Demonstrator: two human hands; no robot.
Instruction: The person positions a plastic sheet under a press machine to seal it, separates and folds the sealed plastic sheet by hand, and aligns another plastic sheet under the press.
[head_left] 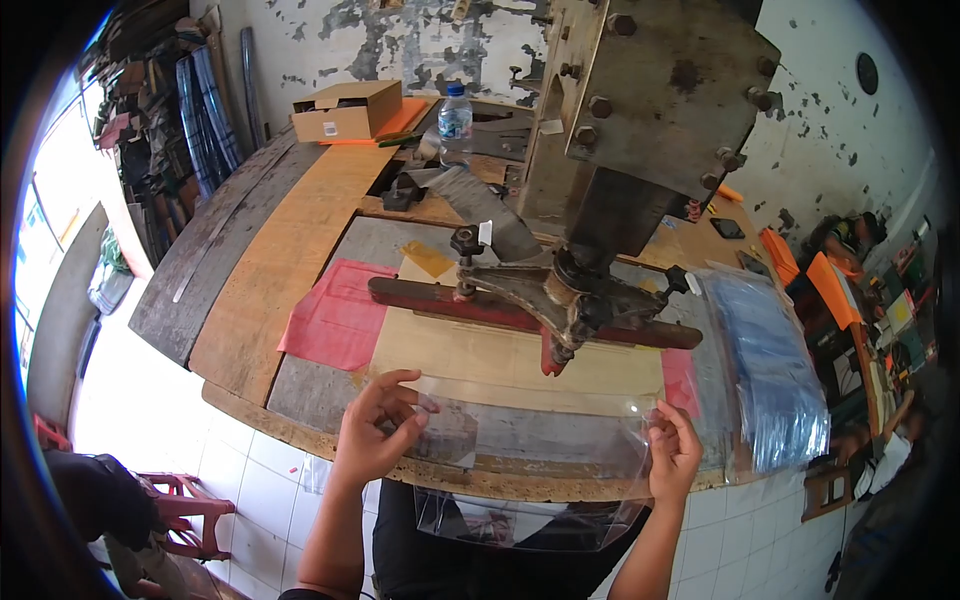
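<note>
A clear plastic sheet (545, 435) spans between my hands at the table's front edge, its lower part hanging over my lap. My left hand (380, 428) grips its left side, index finger bent and thumb near the edge. On the other side, my right hand (676, 450) pinches the sheet's right edge between thumb and fingers. Just beyond the sheet is a metal press with a long red-brown bar (520, 312) across it. Beneath the bar lies a cream-coloured board (430, 345), with pink sheeting (340, 315) at its left end.
A stack of bluish clear plastic sleeves (765, 360) lies to the right. Behind on the left stand a cardboard box (345, 110) and a water bottle (455, 125). The press column (660, 90) rises straight ahead. A red stool (190, 510) is at lower left; another person (845, 240) sits far right.
</note>
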